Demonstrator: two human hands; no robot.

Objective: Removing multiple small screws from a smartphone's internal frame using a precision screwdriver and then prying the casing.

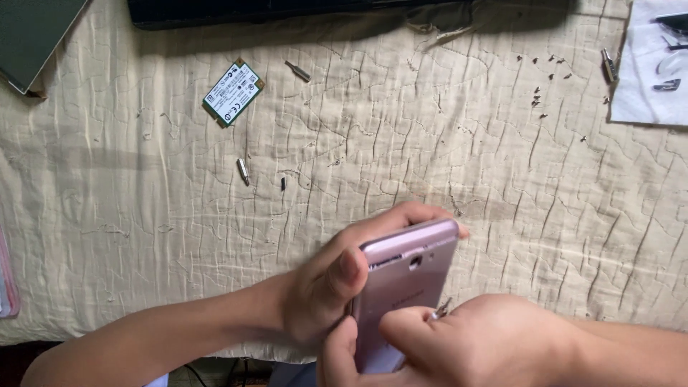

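One pink phone (401,287), back up, between both hands.

Home repair bench: quilted cloth (143,215), circuit card (233,92), loose screws (542,82).

Left hand (322,287) grips a pink metal-backed smartphone (401,287) by its side edge, back facing up w/ thumb on the back & fingers curled round the far edge; right hand (459,340) lies over the phone's lower part, pinching a small silver metal tool tip (441,309) just right of the grip. Beyond the grip, on the cream quilted cloth (502,179): a short silver screwdriver bit (244,171), a tiny dark screw (283,183), and farther up-left a small green rectangular circuit card w/ white label (233,92). Well up-right of the grip, scattered tiny dark screws (545,79) & a white paper sheet (645,86) holding small metal parts.
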